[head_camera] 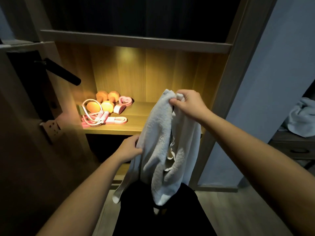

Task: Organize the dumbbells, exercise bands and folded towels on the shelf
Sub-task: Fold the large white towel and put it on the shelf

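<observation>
A white towel [162, 133] hangs unfolded in front of the lit wooden shelf [136, 127]. My right hand [187, 103] pinches its top edge up high. My left hand [130, 148] grips its left side lower down. At the shelf's back left lie two orange dumbbells [104, 101]. Pink exercise bands [117, 120] and a pink-handled rope [92, 116] lie in front of them, and a pink heart-shaped band [125, 101] sits to their right. The towel's lower end hangs past the shelf edge toward the floor.
A dark door with a black lever handle [63, 72] stands open at the left. Another shelf board [136, 40] runs above the lit compartment. At the far right a pale crumpled cloth [301, 116] lies on a low dark cabinet [294, 147]. Wooden floor lies below.
</observation>
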